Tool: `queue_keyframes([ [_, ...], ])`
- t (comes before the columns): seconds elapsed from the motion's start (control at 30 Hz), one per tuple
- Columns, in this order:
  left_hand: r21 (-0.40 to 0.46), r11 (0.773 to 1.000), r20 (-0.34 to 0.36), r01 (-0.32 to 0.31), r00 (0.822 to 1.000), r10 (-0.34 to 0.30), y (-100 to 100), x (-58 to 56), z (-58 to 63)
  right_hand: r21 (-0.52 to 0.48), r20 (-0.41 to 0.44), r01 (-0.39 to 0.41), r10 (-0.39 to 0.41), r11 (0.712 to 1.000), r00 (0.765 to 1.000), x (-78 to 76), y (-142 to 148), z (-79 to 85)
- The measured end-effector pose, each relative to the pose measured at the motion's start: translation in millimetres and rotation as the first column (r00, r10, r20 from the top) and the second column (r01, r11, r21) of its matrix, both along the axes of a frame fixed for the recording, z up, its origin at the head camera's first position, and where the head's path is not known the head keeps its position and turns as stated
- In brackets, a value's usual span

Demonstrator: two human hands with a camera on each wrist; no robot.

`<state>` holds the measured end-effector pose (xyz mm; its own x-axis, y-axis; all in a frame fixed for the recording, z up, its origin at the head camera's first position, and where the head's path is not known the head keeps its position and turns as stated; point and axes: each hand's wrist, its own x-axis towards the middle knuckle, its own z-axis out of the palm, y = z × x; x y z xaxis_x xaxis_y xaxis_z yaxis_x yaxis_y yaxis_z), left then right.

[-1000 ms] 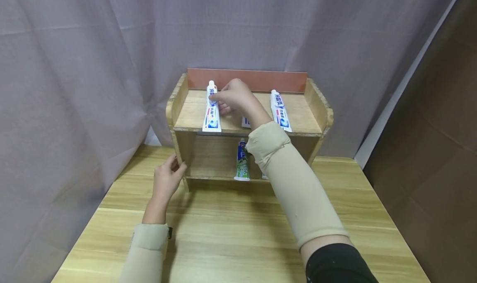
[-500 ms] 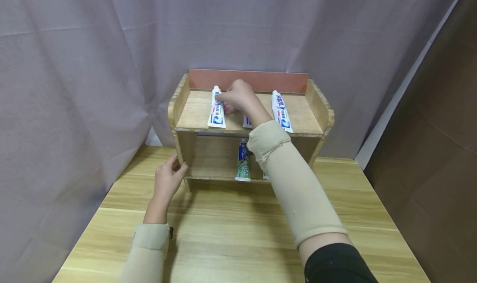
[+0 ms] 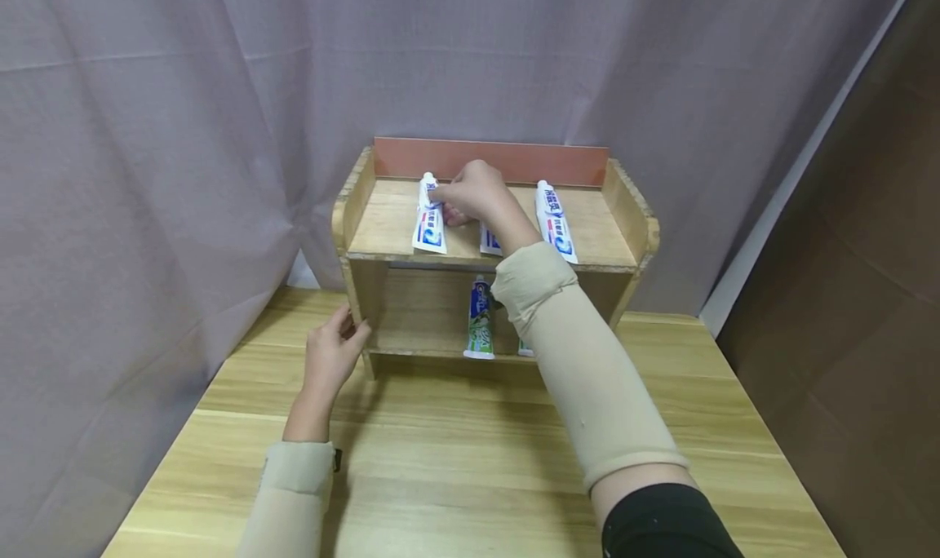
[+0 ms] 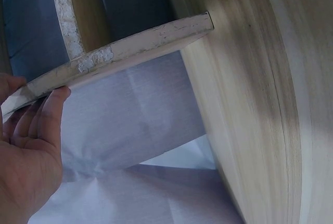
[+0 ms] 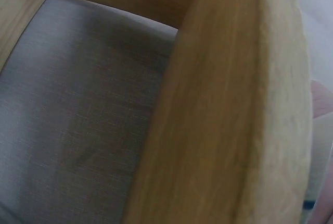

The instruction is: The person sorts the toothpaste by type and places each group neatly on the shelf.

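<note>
On the upper board of a small wooden shelf [image 3: 460,259], my right hand [image 3: 481,192] pinches a white-and-blue toothpaste tube [image 3: 429,230] near its capped end. The tube lies with its cap toward the back and its flat end at the front edge. Beneath my right wrist, a second white tube [image 3: 489,242] is mostly hidden. A third white toothpaste tube [image 3: 556,223] lies farther right on the same board. My left hand [image 3: 332,354] grips the shelf's left side panel [image 4: 119,52], thumb on one face and fingers on the other.
A green-and-blue toothpaste tube [image 3: 480,321] stands in the lower compartment, and another tube [image 3: 525,349] beside it is mostly covered by my right sleeve. The shelf stands on a wooden table [image 3: 441,460] before a grey curtain [image 3: 470,60]. Brown cloth [image 3: 844,281] hangs at right.
My right hand has shifted the pinched toothpaste tube slightly right, and its flat end now sits farther back from the front edge. The left hand keeps its grip on the side panel.
</note>
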<state>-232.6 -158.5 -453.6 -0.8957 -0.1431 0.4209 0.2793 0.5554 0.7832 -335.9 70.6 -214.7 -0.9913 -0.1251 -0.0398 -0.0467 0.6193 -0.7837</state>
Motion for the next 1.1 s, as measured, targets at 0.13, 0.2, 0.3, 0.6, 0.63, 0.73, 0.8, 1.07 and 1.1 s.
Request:
queue_keyframes([
  [0.13,0.002,1.000,0.000,-0.003,1.000,0.003,0.9,-0.1,-0.4,-0.011,-0.001,-0.005,0.005,1.000,1.000,0.3,0.7,-0.9],
  [0.2,0.000,1.000,0.003,-0.004,1.000,0.004,1.0,0.0,-0.6,-0.012,0.000,-0.004,0.004,1.000,1.000,0.3,1.1,-1.5],
  [0.3,0.000,1.000,0.007,-0.002,1.000,0.002,1.0,0.2,-0.7,-0.011,0.001,-0.003,0.003,1.000,1.000,0.0,1.5,-2.2],
  [0.6,0.000,1.000,0.001,0.004,1.000,-0.004,1.3,-0.4,0.0,-0.003,-0.007,0.000,0.000,1.000,1.000,-0.3,0.8,-1.9],
  [0.63,0.001,1.000,0.001,0.004,1.000,-0.004,1.3,-0.8,-0.1,-0.003,-0.006,-0.001,0.001,1.000,1.000,-0.3,0.9,-1.8],
  [0.73,0.005,1.000,0.007,0.004,1.000,-0.004,1.6,-1.6,-0.3,-0.006,-0.004,-0.003,0.003,1.000,1.000,0.2,1.3,-1.9],
  [0.8,0.006,1.000,0.010,0.003,1.000,-0.003,1.9,-1.9,-0.5,-0.012,-0.009,-0.008,0.008,1.000,1.000,1.1,2.1,-2.0],
  [1.07,0.004,1.000,0.017,-0.002,1.000,0.002,2.8,-1.7,-1.8,0.008,-0.046,-0.032,0.033,0.999,0.998,7.3,6.5,-2.0],
  [1.1,0.004,1.000,0.014,-0.002,1.000,0.002,2.8,-1.6,-1.8,0.004,-0.054,-0.036,0.036,0.999,0.998,8.1,7.1,-2.0],
])
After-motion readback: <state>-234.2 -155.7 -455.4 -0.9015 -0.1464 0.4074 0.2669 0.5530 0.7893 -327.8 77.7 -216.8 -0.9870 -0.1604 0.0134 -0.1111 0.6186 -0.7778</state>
